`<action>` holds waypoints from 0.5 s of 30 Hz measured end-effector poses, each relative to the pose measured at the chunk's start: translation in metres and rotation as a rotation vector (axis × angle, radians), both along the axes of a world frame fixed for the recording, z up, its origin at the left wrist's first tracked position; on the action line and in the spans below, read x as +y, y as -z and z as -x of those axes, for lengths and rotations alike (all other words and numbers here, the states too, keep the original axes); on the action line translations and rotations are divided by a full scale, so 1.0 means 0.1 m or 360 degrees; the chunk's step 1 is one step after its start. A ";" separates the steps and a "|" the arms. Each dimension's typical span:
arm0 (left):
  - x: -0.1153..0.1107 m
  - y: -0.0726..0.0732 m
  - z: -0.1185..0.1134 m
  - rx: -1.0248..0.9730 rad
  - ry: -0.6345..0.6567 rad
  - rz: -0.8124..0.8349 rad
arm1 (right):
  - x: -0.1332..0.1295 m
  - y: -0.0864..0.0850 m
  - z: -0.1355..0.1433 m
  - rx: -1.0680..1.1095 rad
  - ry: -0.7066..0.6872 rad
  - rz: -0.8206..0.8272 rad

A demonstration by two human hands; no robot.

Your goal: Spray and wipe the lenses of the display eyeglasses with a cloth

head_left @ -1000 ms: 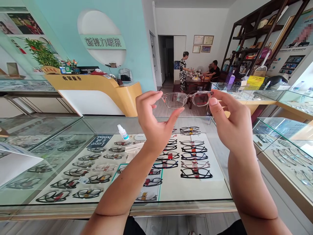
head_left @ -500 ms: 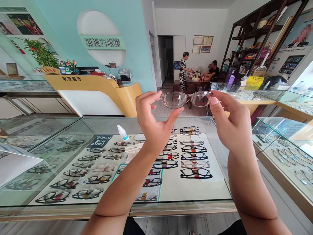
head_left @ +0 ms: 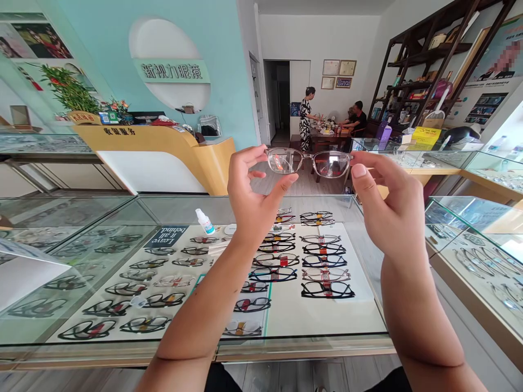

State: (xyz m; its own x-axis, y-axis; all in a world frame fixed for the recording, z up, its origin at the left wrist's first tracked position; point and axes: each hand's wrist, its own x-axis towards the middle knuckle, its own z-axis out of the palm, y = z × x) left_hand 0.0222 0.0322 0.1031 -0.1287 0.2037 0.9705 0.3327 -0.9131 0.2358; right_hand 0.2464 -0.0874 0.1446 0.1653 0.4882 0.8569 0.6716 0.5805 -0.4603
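A pair of clear-framed eyeglasses (head_left: 286, 161) is held up level above the glass counter, lenses facing me. My left hand (head_left: 255, 188) is closed on its left end, the thumb below the left lens. The right end is pinched by my right hand (head_left: 386, 196) between thumb and fingers. Below, rows of eyeglasses (head_left: 327, 289) with mostly dark frames lie on the counter, many with small red or yellow tags. My left forearm hides part of these rows and of a white cloth (head_left: 218, 247).
A white spray bottle (head_left: 205, 222) stands towards the counter's far side. The glass display counter (head_left: 327, 342) stretches across in front of me. More display cases (head_left: 474, 261) stand at the right. Two people (head_left: 306, 117) are at a table at the back.
The eyeglasses have tilted so the lenses face me more squarely, and they have shifted slightly left. My left hand has risen a little and still grips them, as does my right.
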 end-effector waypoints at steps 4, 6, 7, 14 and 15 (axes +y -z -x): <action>0.07 0.00 0.05 0.0024 0.0016 0.0024 | 0.00 0.00 0.00 0.0001 -0.0019 -0.0008; 0.09 0.00 0.06 0.0026 0.0011 0.0025 | 0.00 0.00 0.00 0.0003 -0.0028 -0.0009; 0.09 0.00 0.06 0.0023 0.0011 0.0015 | 0.01 0.01 0.00 0.0008 -0.0033 -0.0012; 0.07 -0.02 0.05 -0.0005 -0.0042 -0.0133 | 0.11 0.06 -0.01 0.0129 -0.0157 -0.0189; 0.06 -0.03 0.04 -0.0011 -0.0047 -0.0160 | 0.12 0.07 -0.01 0.0144 -0.0179 -0.0202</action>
State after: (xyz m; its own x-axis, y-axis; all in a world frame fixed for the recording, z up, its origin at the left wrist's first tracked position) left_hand 0.0178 0.0385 0.1057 -0.1399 0.1014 0.9850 0.3585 -0.9221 0.1459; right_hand 0.2477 -0.0749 0.1378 0.1948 0.3970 0.8969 0.5587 0.7067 -0.4342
